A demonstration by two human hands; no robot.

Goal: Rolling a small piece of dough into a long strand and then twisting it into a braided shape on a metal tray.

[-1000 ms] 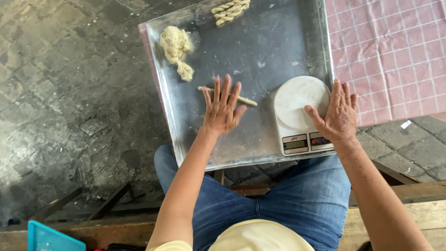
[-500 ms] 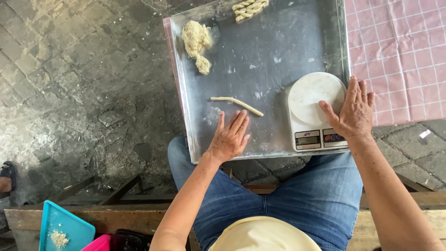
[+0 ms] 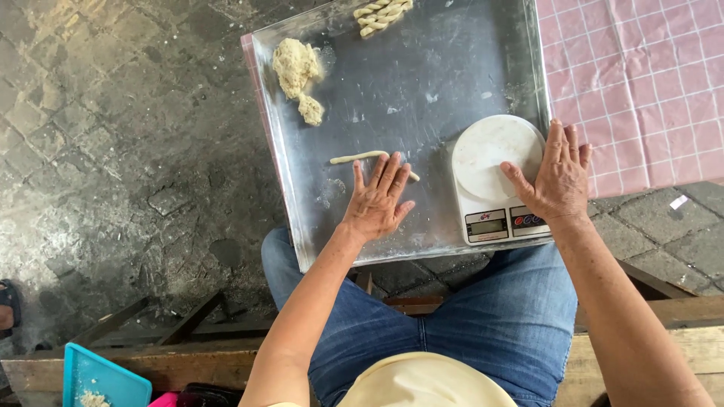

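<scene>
The left hand [image 3: 377, 202] lies flat and fully spread, gripping nothing, its fingertips pressing on a thin dough rope [image 3: 360, 157] near the middle of the metal tray [image 3: 422, 68]. The right hand [image 3: 556, 179], also flat and splayed, rests on the white kitchen scale [image 3: 486, 162] at the tray's near right corner.

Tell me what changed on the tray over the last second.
The left hand lay flat on the thin dough rope, drew back toward the body until the rope lay bare, and now its fingertips rest on the rope's right part again. Nothing was gripped or let go. The right hand stayed on the white kitchen scale; the dough lump and twisted pieces kept their places on the metal tray.
</scene>
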